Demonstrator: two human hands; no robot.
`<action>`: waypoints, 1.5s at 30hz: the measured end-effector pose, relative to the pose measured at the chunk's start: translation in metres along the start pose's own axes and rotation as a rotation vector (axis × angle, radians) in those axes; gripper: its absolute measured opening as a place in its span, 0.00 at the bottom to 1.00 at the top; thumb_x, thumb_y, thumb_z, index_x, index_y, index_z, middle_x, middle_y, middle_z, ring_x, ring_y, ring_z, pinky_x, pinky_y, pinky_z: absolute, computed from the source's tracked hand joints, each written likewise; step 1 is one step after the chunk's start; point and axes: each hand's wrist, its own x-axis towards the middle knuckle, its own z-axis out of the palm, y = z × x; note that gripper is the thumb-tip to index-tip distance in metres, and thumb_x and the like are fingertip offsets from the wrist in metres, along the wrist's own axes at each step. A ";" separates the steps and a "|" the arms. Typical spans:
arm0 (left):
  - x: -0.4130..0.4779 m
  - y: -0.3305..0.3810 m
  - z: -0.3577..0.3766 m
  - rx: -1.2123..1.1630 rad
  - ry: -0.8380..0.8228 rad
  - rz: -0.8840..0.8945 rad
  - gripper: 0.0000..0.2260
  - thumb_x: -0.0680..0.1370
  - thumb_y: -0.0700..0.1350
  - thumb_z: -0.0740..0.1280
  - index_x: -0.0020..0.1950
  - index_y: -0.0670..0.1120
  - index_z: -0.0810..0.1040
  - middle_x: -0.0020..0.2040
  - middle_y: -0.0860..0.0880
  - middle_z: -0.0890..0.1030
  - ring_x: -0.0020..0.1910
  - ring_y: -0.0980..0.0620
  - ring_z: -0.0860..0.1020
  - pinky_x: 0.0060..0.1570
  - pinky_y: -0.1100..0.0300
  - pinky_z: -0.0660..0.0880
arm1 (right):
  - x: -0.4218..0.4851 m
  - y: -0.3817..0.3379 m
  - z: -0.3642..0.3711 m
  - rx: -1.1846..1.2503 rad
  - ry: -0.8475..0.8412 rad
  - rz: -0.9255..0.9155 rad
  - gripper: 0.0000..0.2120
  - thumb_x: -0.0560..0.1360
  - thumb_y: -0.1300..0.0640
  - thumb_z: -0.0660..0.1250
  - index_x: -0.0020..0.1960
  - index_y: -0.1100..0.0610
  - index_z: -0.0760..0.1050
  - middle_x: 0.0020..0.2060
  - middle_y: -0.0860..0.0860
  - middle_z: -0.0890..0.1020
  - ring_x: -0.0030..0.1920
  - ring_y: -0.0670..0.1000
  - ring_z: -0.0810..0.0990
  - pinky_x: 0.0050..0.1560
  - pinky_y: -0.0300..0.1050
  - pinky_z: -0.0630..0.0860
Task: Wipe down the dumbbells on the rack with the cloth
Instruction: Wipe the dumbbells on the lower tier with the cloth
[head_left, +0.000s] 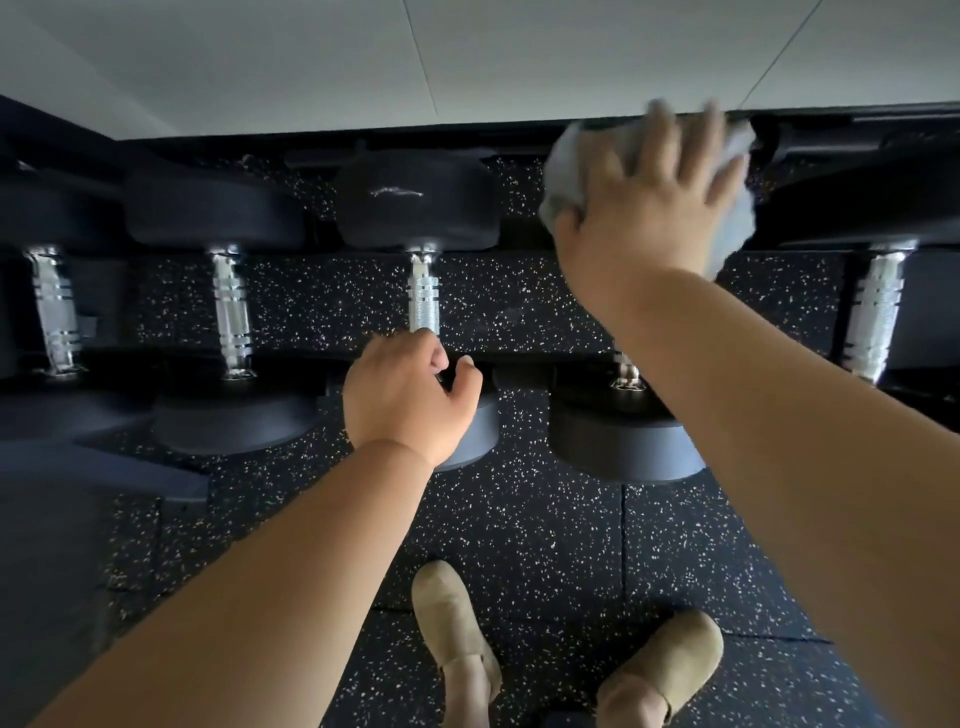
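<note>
While the left hand (405, 400) grasps the centre dumbbell (415, 202), its fingers (434, 358) curled round the near end of the knurled chrome handle, the right hand (644, 208) works one place to the right of that dumbbell. The right fingers (660, 130) are extended and spread, not clenched, and press a bunched grey cloth (732, 228) flat against the far head of the neighbouring dumbbell (623, 447). This hand is motion-blurred. The cloth shows on both sides of the palm and lies level with the centre dumbbell's far head, which bears a pale scuff mark. All dumbbells rest across the dark rack (291, 353): two more dumbbells (228, 306) lie left of the centre dumbbell, and one (878, 312) lies beyond the cloth. Nearer the person than the centre dumbbell, two tan shoes (452, 618) stand on the speckled rubber floor (545, 545).
</note>
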 end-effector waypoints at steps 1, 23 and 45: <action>0.000 0.000 -0.001 -0.001 -0.002 0.002 0.14 0.75 0.59 0.62 0.39 0.50 0.75 0.35 0.55 0.77 0.39 0.47 0.74 0.32 0.54 0.68 | 0.002 -0.005 0.003 -0.076 -0.008 -0.110 0.27 0.76 0.39 0.62 0.72 0.46 0.71 0.78 0.60 0.64 0.79 0.70 0.54 0.76 0.76 0.47; 0.000 0.000 0.001 0.029 -0.010 -0.005 0.15 0.74 0.59 0.60 0.38 0.50 0.76 0.35 0.55 0.79 0.39 0.47 0.74 0.34 0.56 0.66 | -0.009 0.074 0.016 0.658 0.159 0.113 0.28 0.84 0.42 0.54 0.79 0.55 0.64 0.73 0.54 0.71 0.73 0.55 0.69 0.74 0.48 0.64; 0.000 0.002 -0.001 0.098 -0.032 0.003 0.15 0.75 0.59 0.59 0.38 0.50 0.76 0.35 0.55 0.78 0.40 0.49 0.73 0.33 0.55 0.67 | -0.045 0.011 0.008 1.119 0.013 0.671 0.29 0.86 0.44 0.51 0.83 0.53 0.52 0.70 0.52 0.75 0.67 0.52 0.76 0.63 0.34 0.67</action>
